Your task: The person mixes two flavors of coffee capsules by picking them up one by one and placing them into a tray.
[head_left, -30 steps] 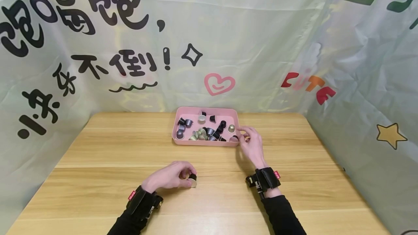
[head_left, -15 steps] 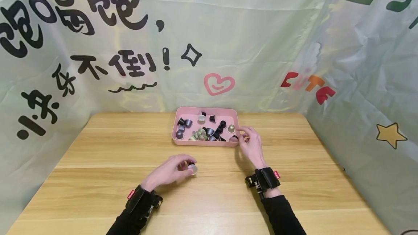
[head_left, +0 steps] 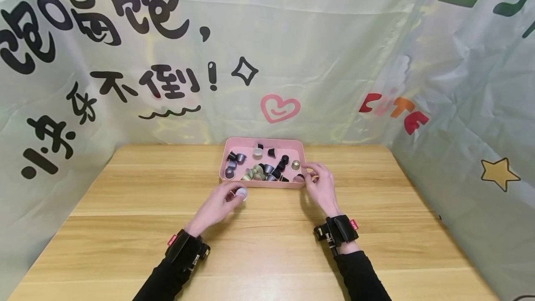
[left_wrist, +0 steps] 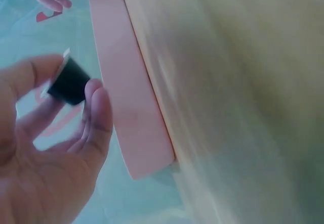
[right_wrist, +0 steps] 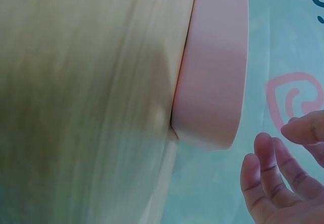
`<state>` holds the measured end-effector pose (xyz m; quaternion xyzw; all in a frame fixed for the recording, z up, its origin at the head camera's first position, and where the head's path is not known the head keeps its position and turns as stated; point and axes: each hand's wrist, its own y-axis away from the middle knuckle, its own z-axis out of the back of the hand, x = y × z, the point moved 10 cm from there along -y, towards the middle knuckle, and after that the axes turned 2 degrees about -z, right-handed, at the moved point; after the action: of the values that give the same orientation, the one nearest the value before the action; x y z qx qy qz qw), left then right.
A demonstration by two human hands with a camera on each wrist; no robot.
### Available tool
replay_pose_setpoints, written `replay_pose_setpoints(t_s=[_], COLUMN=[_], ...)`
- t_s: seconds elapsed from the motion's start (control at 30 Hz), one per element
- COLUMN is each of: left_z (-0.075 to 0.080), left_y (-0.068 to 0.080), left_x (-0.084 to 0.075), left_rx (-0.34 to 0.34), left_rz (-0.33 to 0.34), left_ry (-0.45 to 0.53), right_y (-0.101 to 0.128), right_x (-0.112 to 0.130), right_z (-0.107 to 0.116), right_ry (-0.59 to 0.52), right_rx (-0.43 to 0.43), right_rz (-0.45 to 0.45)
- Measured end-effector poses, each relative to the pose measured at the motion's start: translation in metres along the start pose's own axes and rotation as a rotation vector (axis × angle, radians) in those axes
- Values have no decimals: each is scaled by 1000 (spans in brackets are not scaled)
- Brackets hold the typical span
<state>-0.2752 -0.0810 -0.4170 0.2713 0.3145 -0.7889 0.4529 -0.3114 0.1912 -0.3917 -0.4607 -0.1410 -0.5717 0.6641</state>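
Observation:
My left hand [head_left: 215, 208] pinches a black coffee capsule [left_wrist: 70, 83] between thumb and fingers, just in front of the near left part of a pink tray [head_left: 244, 145]. Its pale lid faces up toward me in the head view. Inside the tray lie several more coffee capsules: black ones, grey-blue ones [head_left: 241, 157], pale green ones and a gold-green one [head_left: 296, 165]. By the tray's right edge is my right hand [head_left: 322, 187], fingers loosely bent with nothing in them; whether they touch the rim, I cannot tell.
The tray stands at the back of a wooden table [head_left: 267, 254], close to a printed cloth backdrop [head_left: 334, 59]. More cloth [head_left: 468, 161] hangs along the right side. Each wrist carries a black strap with a small camera [head_left: 334, 231].
My left hand has lifted the black coffee capsule from the table and carried it forward to the tray's near side. The capsule has tipped, its lid now facing me. My right hand stays put.

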Motion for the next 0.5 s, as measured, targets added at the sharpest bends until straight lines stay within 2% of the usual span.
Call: replay_pose_setpoints(t_s=[0.13,0.3,0.5], left_z=[12,24,30], left_y=[-11,-25,-32], left_x=[5,8,14], left_rx=[-88,-182,-242], left_rz=[55,88,121], left_ry=[-3,31,116], right_y=[0,0,0], right_x=[0,0,0], right_z=[0,0,-1], right_ry=[3,4,-14], right_rx=[2,7,12], right_rz=[-2,-6,2])
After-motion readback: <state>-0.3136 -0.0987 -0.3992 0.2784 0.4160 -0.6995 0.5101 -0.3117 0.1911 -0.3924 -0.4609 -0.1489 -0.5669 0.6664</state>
